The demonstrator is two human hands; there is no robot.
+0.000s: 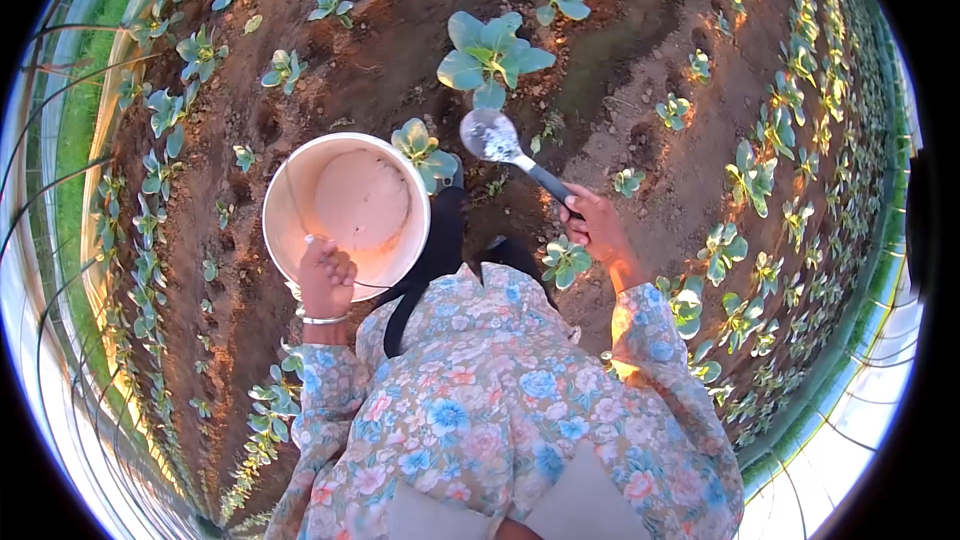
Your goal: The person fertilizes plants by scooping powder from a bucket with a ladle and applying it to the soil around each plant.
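Observation:
My left hand (327, 275) is closed around the thin wire handle of a white bucket (285, 205), which hangs in front of my body. Pale, powdery-looking material (360, 195) covers the bucket's bottom. In my right hand (598, 227) is the dark handle of a large spoon (492, 136), its bowl pointing away to the left. Some white granules lie in that bowl. Just beyond the spoon grows a broad-leaved, cabbage-like plant (490, 55). Another such plant (423, 152) stands close to the bucket's right rim, partly hidden by it.
Rows of similar young plants (752, 178) run through the brown soil (400, 50) on both sides. A small plant (566, 261) is below my right hand. Curved white sheeting with hoops (850, 420) borders the field, with a green strip (85, 90) at the left.

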